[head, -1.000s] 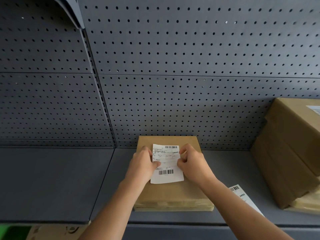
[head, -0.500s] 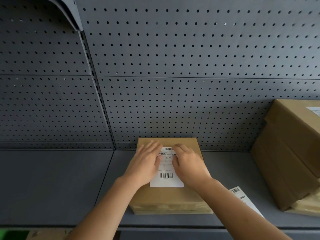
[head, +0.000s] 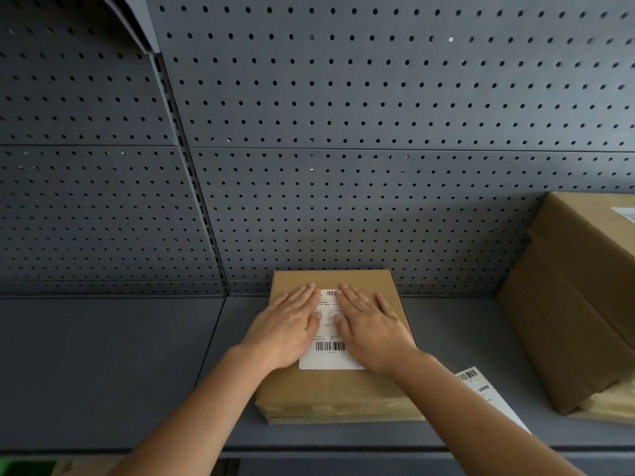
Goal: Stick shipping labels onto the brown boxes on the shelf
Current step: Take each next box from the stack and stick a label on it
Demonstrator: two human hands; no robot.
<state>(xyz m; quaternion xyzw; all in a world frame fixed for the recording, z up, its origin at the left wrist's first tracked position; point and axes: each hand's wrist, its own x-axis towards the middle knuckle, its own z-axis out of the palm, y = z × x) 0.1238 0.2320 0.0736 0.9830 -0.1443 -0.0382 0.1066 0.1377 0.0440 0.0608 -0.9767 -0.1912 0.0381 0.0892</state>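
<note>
Nearest my right forearm, a spare white barcode label sheet (head: 482, 389) lies loose on the grey metal shelf (head: 110, 365), closer to the right hand than the left. My left hand (head: 287, 329) and right hand (head: 369, 333) lie flat, fingers spread, gripping nothing, pressing the white rectangular shipping label (head: 330, 352) onto the flat brown cardboard box (head: 335, 393), long axis running away from me. Beyond, the box nearly meets the grey pegboard back panel (head: 378, 132); there is open shelf to the left, and a tilted stack of brown boxes (head: 577, 304) to the right.

Shelf (head: 103, 365): plain dark grey. Back panel (head: 378, 97): same grey, regular grid of dark round holes. Centre box (head: 330, 393): brown. Its label (head: 330, 355): white, black barcode stripes and print. Stacked boxes (head: 577, 304) at right edge of shelf: brown. Loose label (head: 481, 389): white, black barcode.
</note>
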